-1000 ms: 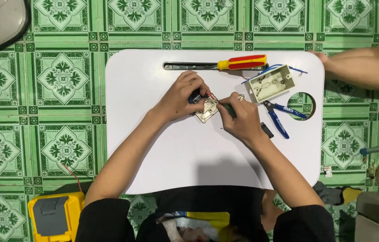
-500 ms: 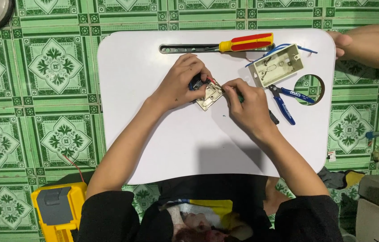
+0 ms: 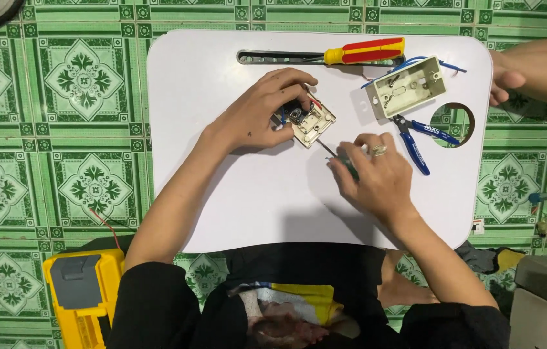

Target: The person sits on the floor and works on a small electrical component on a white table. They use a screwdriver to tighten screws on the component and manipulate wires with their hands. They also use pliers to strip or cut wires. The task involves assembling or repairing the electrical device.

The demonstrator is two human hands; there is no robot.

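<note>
Nearest you: one yellow tool case [image 3: 83, 292] sits on the green tiled floor [image 3: 41, 161] by your left elbow, off the white lap table [image 3: 234, 200].
Your right hand [image 3: 377, 178]: fingers are curled tight around a small screwdriver [image 3: 341, 159]; its thin shaft points up-left, tip just short of the switch module's lower corner.
Your left hand [image 3: 257, 116]: fingertips pinch the beige switch module [image 3: 310, 121] from its left side, pressing it flat on the table near the middle.
Switch module: lies tilted, back side up, with short red and blue wires at its top edge, partly hidden by your fingers.
To the right: one pair of blue-handled pliers [image 3: 419, 137] lies just beside your right hand, near the table's round cup hole [image 3: 452, 123].
Beyond that: one beige wall box [image 3: 406, 86], open side up, blue wire trailing behind it.
Far edge: one red-and-yellow screwdriver [image 3: 344, 53] lies across the table's long slot.
Far right: another person's hand [image 3: 504, 79] rests at the table's corner.
Count: two screwdrivers, one pair of pliers, one box, one module.
</note>
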